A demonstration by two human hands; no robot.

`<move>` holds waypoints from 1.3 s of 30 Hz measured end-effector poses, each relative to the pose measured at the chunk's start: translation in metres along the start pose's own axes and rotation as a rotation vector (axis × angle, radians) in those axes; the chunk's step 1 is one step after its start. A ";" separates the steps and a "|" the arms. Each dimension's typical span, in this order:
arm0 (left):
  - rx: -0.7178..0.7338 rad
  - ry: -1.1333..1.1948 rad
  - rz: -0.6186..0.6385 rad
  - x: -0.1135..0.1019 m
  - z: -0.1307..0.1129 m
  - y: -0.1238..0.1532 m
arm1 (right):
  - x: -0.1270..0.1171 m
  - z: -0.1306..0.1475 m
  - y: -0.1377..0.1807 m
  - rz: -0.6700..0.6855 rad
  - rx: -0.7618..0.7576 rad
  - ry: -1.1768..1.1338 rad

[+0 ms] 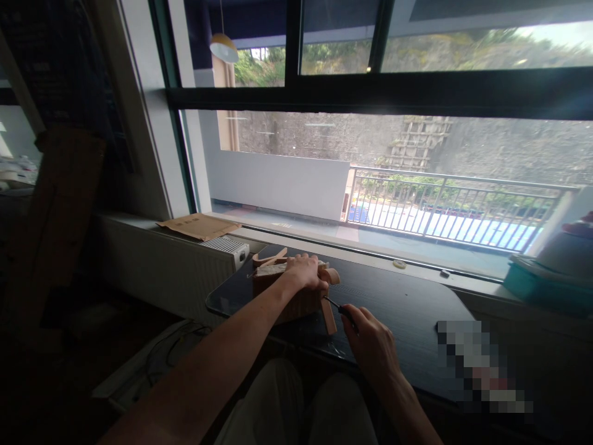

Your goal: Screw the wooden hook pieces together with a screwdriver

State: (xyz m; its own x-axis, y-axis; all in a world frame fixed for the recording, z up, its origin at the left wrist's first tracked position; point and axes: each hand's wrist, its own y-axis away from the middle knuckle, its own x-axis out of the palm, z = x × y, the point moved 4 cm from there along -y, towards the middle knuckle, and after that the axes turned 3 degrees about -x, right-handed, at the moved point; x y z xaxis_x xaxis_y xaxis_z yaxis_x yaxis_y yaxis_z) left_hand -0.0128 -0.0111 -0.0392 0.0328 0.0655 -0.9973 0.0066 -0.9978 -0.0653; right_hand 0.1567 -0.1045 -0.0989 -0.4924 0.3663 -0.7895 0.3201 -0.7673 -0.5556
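Observation:
On the dark table sits a brown boxy bag with a pale top edge and tan straps that look like leather. My left hand grips its top right part, fingers curled over the edge. One tan strap hangs down at the bag's right side, and another strap loops at its far left. In my right hand, closed around the dark handle, is an awl-like tool with a thin metal shaft. Its tip points at the bag's right side near the strap; whether it touches is too small to tell.
The black table stands against a window sill, with a small round roll on the sill. A teal container is at the right. A brown envelope lies on the radiator at the left. A blurred patch covers something at the table's right edge.

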 end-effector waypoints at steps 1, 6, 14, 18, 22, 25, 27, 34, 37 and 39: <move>-0.001 0.000 0.001 0.000 0.000 0.000 | 0.000 0.001 0.000 -0.007 -0.011 0.003; 0.000 0.007 -0.003 0.000 0.000 -0.002 | -0.001 0.001 0.001 -0.036 -0.032 0.043; -0.004 -0.004 0.000 0.000 0.000 0.000 | 0.000 0.005 0.002 0.010 -0.074 0.170; 0.005 -0.004 0.006 -0.002 -0.001 0.001 | 0.003 0.007 0.002 0.049 -0.039 0.174; 0.006 -0.005 0.001 -0.001 -0.001 0.001 | 0.004 0.006 0.001 0.080 0.049 0.094; -0.011 -0.010 -0.014 -0.001 -0.001 0.000 | 0.005 0.005 0.000 0.097 0.100 0.074; -0.012 -0.009 -0.015 0.000 -0.001 0.000 | 0.005 0.004 -0.001 0.095 0.109 0.071; 0.007 0.011 -0.001 -0.002 -0.001 0.001 | 0.003 0.002 0.000 0.061 0.053 0.085; 0.006 0.012 -0.005 -0.001 -0.001 0.001 | 0.003 0.004 0.001 0.064 0.025 0.114; 0.007 0.008 -0.012 -0.001 -0.001 0.000 | 0.003 0.005 0.002 0.059 0.027 0.113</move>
State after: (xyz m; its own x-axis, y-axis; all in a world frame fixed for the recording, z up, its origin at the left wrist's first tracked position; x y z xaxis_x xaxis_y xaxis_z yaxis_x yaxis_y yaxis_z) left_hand -0.0122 -0.0115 -0.0385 0.0411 0.0770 -0.9962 0.0001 -0.9970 -0.0771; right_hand 0.1520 -0.1071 -0.1013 -0.3787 0.3757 -0.8458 0.3236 -0.8025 -0.5013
